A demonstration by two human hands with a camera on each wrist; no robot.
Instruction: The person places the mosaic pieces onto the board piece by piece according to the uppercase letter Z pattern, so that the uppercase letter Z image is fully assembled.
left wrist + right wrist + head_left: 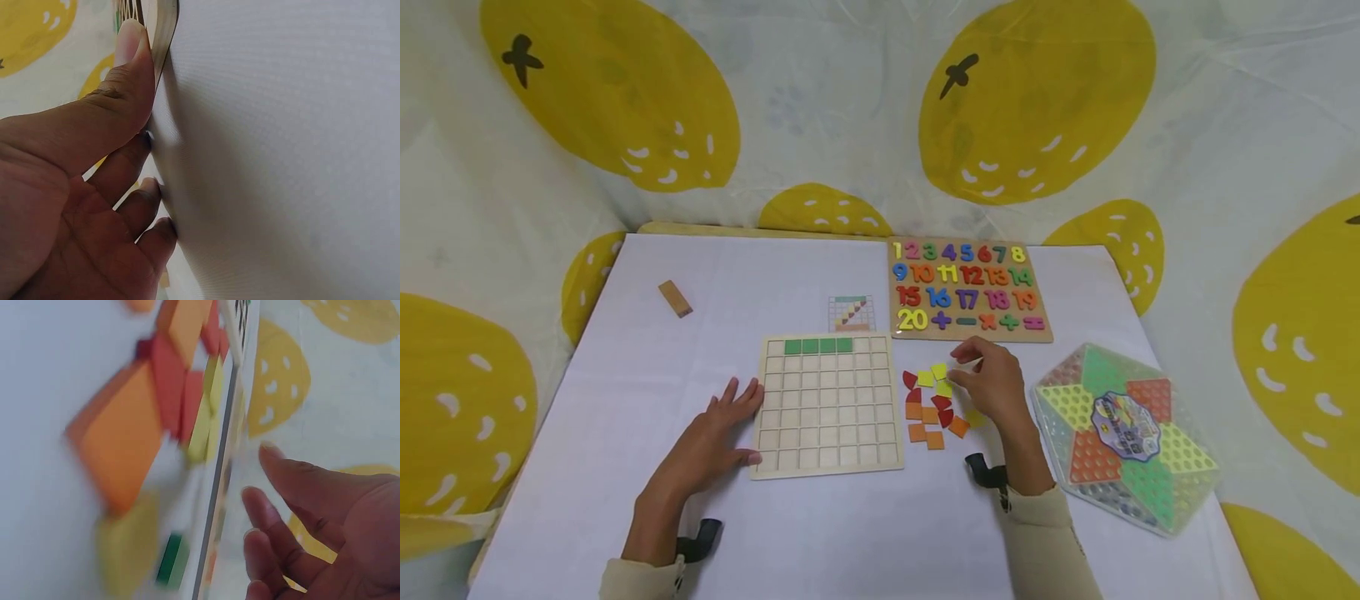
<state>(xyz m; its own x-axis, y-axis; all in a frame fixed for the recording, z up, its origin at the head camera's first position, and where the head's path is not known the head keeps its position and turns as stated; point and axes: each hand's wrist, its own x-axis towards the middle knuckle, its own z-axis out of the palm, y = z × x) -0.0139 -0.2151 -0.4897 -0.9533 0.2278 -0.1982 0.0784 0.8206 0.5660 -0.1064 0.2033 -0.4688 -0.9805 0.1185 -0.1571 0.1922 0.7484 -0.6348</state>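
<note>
A wooden grid board (827,412) has several green square tiles (820,346) in a row in its top row. My left hand (711,433) rests at the board's left edge, fingers spread and relaxed; in the left wrist view its thumb (130,47) lies against the rim. My right hand (992,379) hovers over the loose tiles, thumb and fingers apart with nothing between them. Below it are yellow pieces (926,379), red pieces (945,417) and orange squares (935,440). The right wrist view also shows a green tile (172,561) on the table, which the right hand hides in the head view.
Behind the board lies a small pattern card (852,312). A number puzzle board (970,287) stands at the back right, and a hexagonal Chinese checkers set (1127,437) lies right of my right arm. A small wooden block (675,298) lies at the back left.
</note>
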